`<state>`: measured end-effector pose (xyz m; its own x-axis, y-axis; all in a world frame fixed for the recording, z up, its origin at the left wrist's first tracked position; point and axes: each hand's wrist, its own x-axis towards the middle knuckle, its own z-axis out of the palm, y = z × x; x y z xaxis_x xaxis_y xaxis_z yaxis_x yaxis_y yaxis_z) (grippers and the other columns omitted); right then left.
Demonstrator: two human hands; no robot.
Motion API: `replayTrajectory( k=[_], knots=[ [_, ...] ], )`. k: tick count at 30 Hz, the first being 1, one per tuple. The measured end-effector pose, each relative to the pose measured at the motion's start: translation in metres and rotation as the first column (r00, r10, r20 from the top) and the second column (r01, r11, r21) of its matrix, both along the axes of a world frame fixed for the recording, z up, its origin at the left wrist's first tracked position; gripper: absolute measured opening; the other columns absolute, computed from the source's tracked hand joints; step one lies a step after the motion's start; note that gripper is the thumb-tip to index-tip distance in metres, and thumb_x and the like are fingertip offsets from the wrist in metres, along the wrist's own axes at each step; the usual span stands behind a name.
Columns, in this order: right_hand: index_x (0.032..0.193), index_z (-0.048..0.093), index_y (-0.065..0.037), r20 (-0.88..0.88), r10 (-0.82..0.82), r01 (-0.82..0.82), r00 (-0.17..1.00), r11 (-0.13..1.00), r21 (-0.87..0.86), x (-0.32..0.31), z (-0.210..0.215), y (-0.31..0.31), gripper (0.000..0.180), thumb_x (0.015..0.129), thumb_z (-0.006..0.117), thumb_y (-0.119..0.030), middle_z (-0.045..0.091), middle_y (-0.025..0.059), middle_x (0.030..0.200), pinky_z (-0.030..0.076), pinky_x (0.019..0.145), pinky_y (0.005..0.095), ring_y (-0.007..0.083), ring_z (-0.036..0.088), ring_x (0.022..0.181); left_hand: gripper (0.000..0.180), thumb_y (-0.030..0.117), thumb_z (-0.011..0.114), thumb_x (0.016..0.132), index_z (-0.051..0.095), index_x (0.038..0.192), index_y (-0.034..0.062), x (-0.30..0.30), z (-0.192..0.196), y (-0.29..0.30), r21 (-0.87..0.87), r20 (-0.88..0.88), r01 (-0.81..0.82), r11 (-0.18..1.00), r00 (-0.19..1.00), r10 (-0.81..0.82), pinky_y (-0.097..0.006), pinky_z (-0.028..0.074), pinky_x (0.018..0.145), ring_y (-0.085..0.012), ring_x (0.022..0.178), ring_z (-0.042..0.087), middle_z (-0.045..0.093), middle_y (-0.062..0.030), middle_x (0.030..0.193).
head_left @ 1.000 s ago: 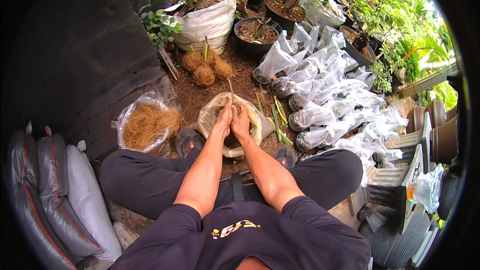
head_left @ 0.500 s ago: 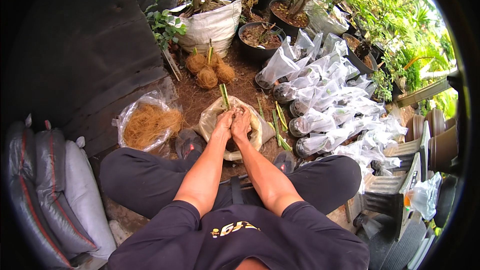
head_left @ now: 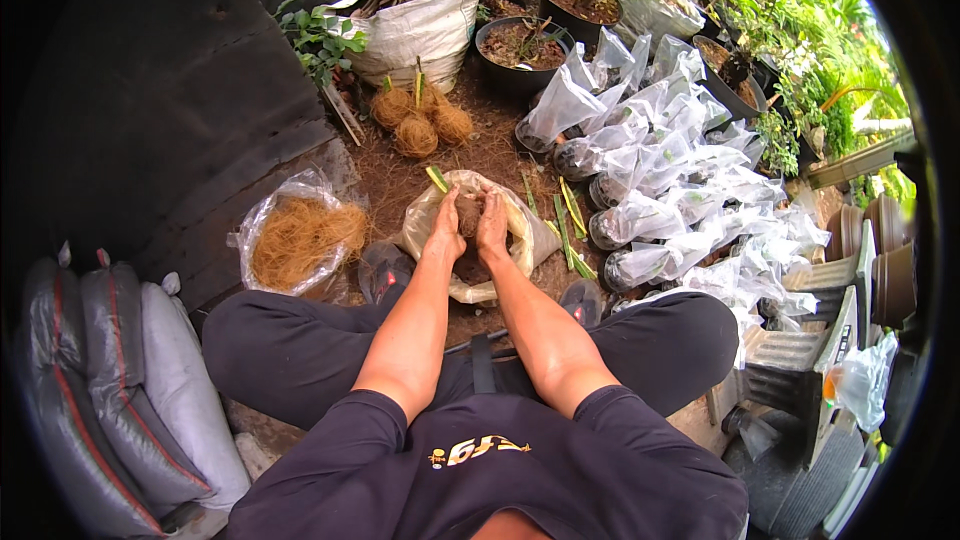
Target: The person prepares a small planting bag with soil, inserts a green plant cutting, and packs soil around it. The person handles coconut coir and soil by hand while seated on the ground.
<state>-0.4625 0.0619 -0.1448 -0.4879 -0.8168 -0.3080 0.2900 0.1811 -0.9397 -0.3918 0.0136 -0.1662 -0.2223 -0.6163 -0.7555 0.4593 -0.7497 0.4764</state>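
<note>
Between my palms sits a dark brown ball of soil (head_left: pixel 468 210), over the mouth of a pale sack (head_left: pixel 522 230) with a rolled rim. My left hand (head_left: pixel 447 224) presses the ball from the left, its fingers pointing away from me. My right hand (head_left: pixel 492 224) presses from the right side. A green leaf cutting with yellow edges (head_left: pixel 437 179) leans out to the left beyond my left fingertips; its lower end is hidden. Long green and yellow leaf pieces (head_left: pixel 572 208) lie on the ground right of the sack.
Left of the sack is a clear plastic bag of brown fibre (head_left: pixel 305 240). Several fibre-wrapped balls (head_left: pixel 416 136) with leaf stubs sit beyond it. Rows of plastic-covered plants (head_left: pixel 650 210) stand at right. Filled sacks (head_left: pixel 130 380) lean at left; potted plants (head_left: pixel 520 45) stand behind.
My hands have moved apart, and the soil ball now shows between them. The leaf cutting has tipped from upright to leaning left. The whole view has shifted slightly.
</note>
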Motion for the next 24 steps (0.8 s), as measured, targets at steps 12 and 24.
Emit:
replayTrajectory(
  k=[12, 24],
  knots=[
    [0.131, 0.052, -0.004, -0.466, 0.097, -0.031, 0.879, 0.989, 0.148, -0.010, 0.020, 0.017, 0.042, 0.102, 0.040, -0.032, 0.054, 0.0210, 0.129, 0.038, 0.102, 0.0450, 0.0402, 0.050, 0.120, 0.015, 0.019, 0.063, 0.091, 0.065, 0.094, 0.0041, -0.001, 0.026, 0.006, -0.181, 0.216, 0.194, 0.964, 0.964, -0.154, -0.029, 0.049, 0.055, -0.0134, 0.067, 0.059, 0.058, -0.0015, 0.075],
    [0.105, 0.073, -0.010, -0.513, 0.734, -0.344, 0.445, 0.668, 0.659, 0.013, 0.012, 0.046, 0.026, 0.080, 0.068, -0.013, 0.068, 0.0225, 0.105, 0.053, 0.087, 0.0446, 0.0395, 0.065, 0.099, 0.027, 0.028, 0.062, 0.092, 0.064, 0.104, 0.0041, 0.015, 0.051, 0.000, -0.180, 0.117, 0.132, 0.975, 0.987, -0.112, -0.032, 0.056, 0.051, -0.0189, 0.067, 0.065, 0.063, -0.0062, 0.086]
  ],
)
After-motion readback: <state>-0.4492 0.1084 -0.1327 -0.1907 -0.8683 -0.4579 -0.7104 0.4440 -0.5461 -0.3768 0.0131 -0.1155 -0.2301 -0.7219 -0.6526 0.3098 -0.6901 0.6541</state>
